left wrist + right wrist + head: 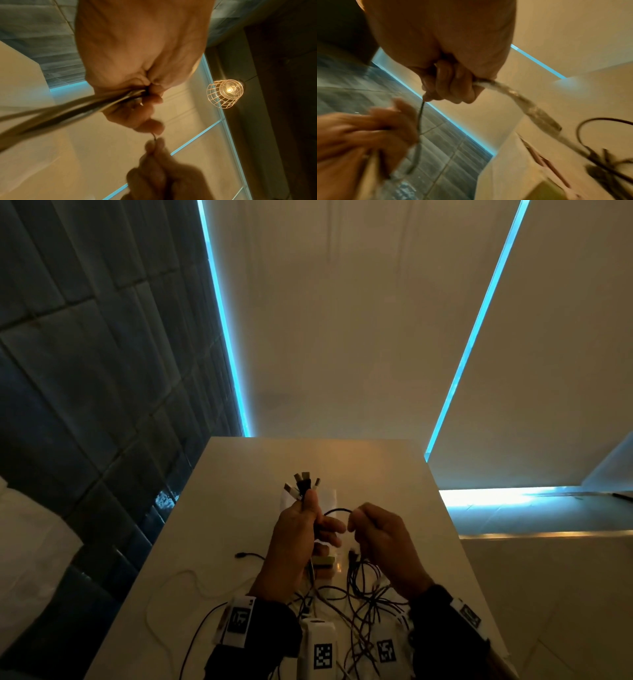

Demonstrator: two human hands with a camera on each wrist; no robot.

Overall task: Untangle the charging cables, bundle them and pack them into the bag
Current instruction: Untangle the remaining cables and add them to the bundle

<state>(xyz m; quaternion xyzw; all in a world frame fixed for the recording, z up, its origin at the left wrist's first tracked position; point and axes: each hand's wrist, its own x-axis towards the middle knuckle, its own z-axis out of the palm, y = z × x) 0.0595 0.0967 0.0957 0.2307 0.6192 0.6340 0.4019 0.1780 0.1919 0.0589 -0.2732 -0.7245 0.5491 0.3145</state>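
Charging cables, thin black and pale cords [359,594], lie in a loose tangle on the near part of the white rectangular tabletop [394,474], spreading between and beneath the person's two wrists. Several of them are gathered upward into the left hand [294,539], whose fingers and thumb are curled tightly round the bunch; a fan of silver and black USB plug ends [301,484] sticks out above the thumb. From the left wrist view the gathered cords [68,112] run as a blurred band out of the closed fist [137,54].

One thin black cord [337,511] arches in a short loop from the left hand across to the right hand [380,539], which pinches it between thumb and curled fingers. The right wrist view shows that fist [447,75] closed, the dark cord [420,121] dropping from its fingertips towards the blurred left hand, and a pale braided cord [513,94] leaving the other side of the grip.

One black cord end [245,555] lies apart on the table to the left, and a pale cord [178,580] curves nearby. A small flat object lies under the hands, too hidden to identify. Both wrists wear dark sleeves and bands with black-and-white square markers [239,619].

Behind stand a dark tiled wall [85,354], cream panels edged by blue light strips [222,320], and a lit wire-cage lamp [224,93].
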